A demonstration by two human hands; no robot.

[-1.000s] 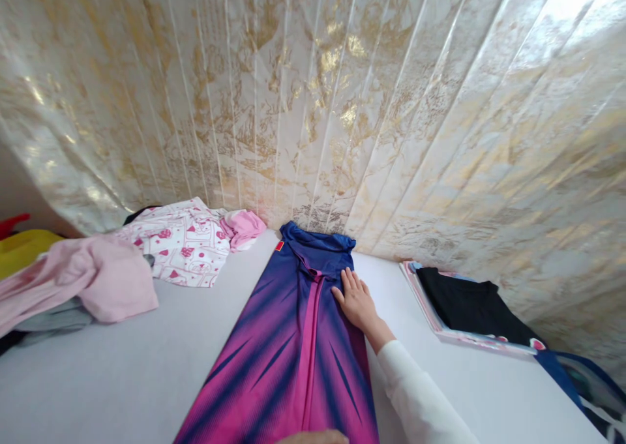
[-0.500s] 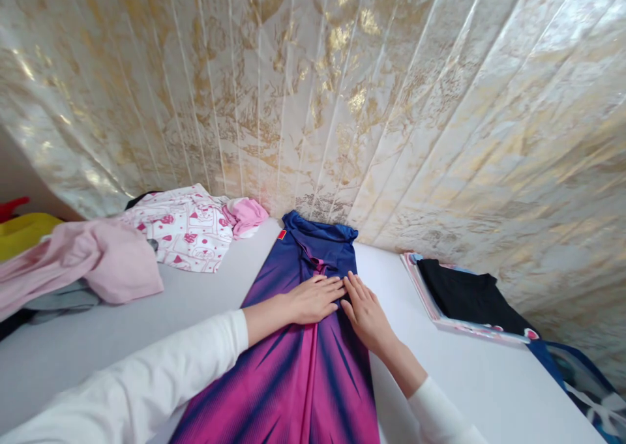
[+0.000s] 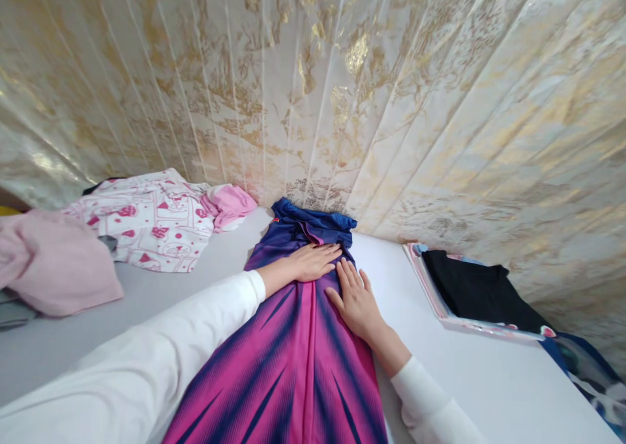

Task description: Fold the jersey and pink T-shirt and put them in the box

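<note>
A pink and navy garment lies lengthwise on the white surface, with a pink strip running down its middle. Its dark blue far end is bunched against the curtain, and a small red tag sits at that end's left. My left hand rests flat across the garment's upper part, fingers stretched toward the right. Beside it my right hand lies flat on the garment's right side, fingers spread and pointing away from me. Neither hand grips anything.
Against the back stands a gold-patterned pale curtain. On the left lie a white garment with red prints, a bright pink cloth and a pale pink garment. A black folded garment tops a pile on the right of the white surface.
My left hand has slid a little farther up the garment. The right hand has shifted slightly left and up. The view has turned a bit to the right.
</note>
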